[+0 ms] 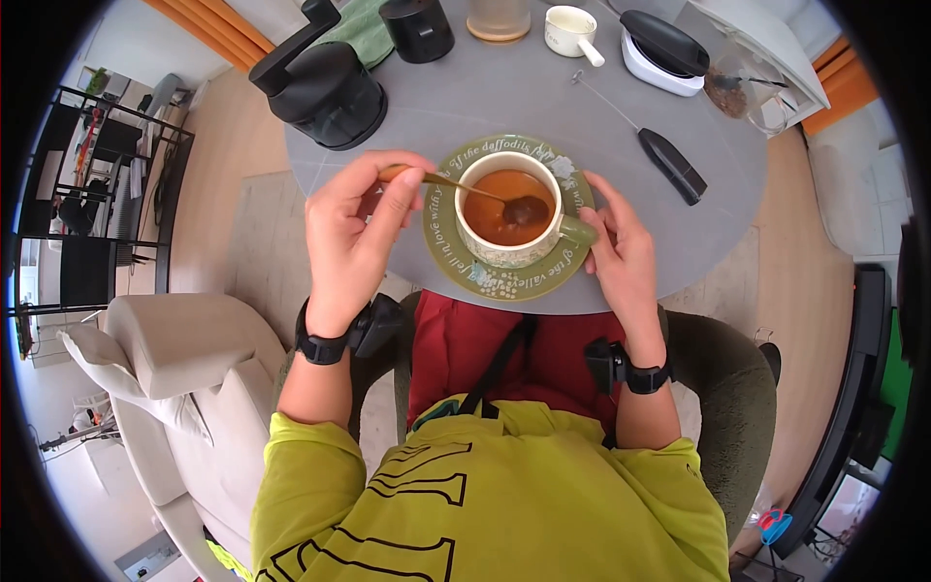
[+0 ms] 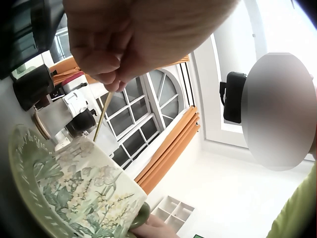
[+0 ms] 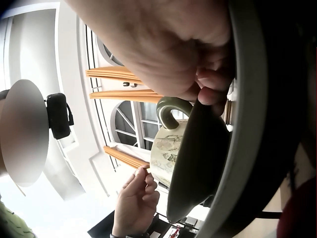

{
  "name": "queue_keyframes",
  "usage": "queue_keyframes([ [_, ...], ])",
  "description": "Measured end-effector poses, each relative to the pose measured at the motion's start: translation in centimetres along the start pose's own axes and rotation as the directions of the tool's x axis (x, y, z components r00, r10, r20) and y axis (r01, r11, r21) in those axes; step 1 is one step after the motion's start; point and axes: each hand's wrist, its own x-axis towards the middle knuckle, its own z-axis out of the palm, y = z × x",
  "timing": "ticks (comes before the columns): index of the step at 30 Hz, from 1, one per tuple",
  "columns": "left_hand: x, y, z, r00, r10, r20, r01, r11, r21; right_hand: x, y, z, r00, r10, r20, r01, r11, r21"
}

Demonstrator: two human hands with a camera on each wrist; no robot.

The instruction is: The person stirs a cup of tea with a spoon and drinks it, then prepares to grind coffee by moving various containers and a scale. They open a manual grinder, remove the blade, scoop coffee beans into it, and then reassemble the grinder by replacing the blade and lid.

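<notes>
My left hand (image 1: 361, 228) pinches the handle of a gold spoon (image 1: 454, 184) between thumb and fingers. The spoon's bowl dips into brown-orange liquid (image 1: 499, 206) in a cream and green cup (image 1: 509, 254), with something dark at the bowl. Under the cup lies a green saucer (image 1: 448, 260) with white lettering. At the saucer's right rim, beside the cup's green handle (image 1: 579, 231), my right hand (image 1: 623, 247) grips the edge. The right wrist view shows the right hand (image 3: 183, 54) holding the saucer (image 3: 198, 153); in the left wrist view the flowered cup (image 2: 91, 188) stands below the left hand (image 2: 114, 44).
On the grey table (image 1: 407, 126) stand a black kettle (image 1: 330, 97), a black mug (image 1: 417, 29), a small white pot (image 1: 570, 32) and a glass container (image 1: 498, 19). To the right lie a black-handled whisk (image 1: 671, 165) and a black and white device (image 1: 663, 53). My legs are under the table's near edge.
</notes>
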Motion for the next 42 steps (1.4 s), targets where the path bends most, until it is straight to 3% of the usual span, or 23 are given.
queue_keyframes([
  [4, 0.0, 1.3, -0.4, 0.989, -0.068, 0.133, 0.07, 0.997, -0.016, -0.1, 0.1, 0.1, 1.0, -0.009, -0.014, 0.008, 1.0, -0.011],
  [8, 0.5, 0.5, 0.7, 0.994, -0.063, 0.091, 0.074, 0.99, -0.124, -0.1, 0.3, 0.3, 0.999, -0.026, -0.022, 0.026, 1.0, 0.005],
  [11, 0.9, 0.2, 1.4, 0.999, 0.031, 0.024, -0.028, 0.993, -0.112, -0.1, 0.5, 0.3, 0.999, -0.029, -0.027, 0.029, 1.0, 0.005],
  [13, 1.3, 0.0, 1.3, 0.991, 0.131, -0.037, -0.131, 0.991, 0.016, -0.2, 0.4, 0.3, 0.999, -0.026, -0.03, 0.026, 0.999, 0.021],
  [14, 1.4, 0.0, 1.2, 0.992, 0.116, -0.041, -0.115, 0.993, 0.025, -0.3, 0.5, 0.3, 1.0, -0.016, -0.016, 0.016, 1.0, 0.026],
  [16, 1.7, 0.1, 0.6, 0.966, 0.246, -0.084, -0.222, 0.949, 0.223, -0.2, 0.6, 0.3, 0.998, -0.037, -0.05, 0.035, 0.999, -0.026],
  [21, 0.9, 1.3, -1.6, 0.98, 0.2, -0.018, -0.184, 0.931, 0.314, -0.2, 0.5, 0.4, 0.999, -0.016, -0.032, 0.016, 1.0, 0.012],
  [26, 0.1, 2.8, -2.0, 0.989, 0.007, 0.146, -0.036, 0.98, 0.195, -0.3, 0.0, 0.4, 0.998, -0.047, -0.048, 0.046, 0.999, -0.021],
  [30, 0.3, 2.2, -0.4, 0.984, -0.017, 0.178, 0.004, 0.997, 0.074, -0.3, 0.3, 0.3, 0.997, -0.063, -0.053, 0.062, 0.998, -0.02],
  [33, 0.9, 1.5, 0.8, 0.993, 0.033, 0.112, -0.033, 0.999, 0.001, -0.3, 0.4, 0.2, 0.996, -0.069, -0.047, 0.069, 0.998, -0.01],
  [38, 1.4, 1.1, 1.6, 0.985, 0.163, -0.048, -0.154, 0.976, 0.154, -0.3, 0.6, 0.1, 0.996, -0.083, -0.04, 0.081, 0.995, -0.057],
  [42, 0.8, 1.4, 0.8, 0.974, 0.215, -0.065, -0.188, 0.939, 0.287, -0.2, 1.2, 0.1, 0.991, -0.115, -0.067, 0.105, 0.985, -0.134],
])
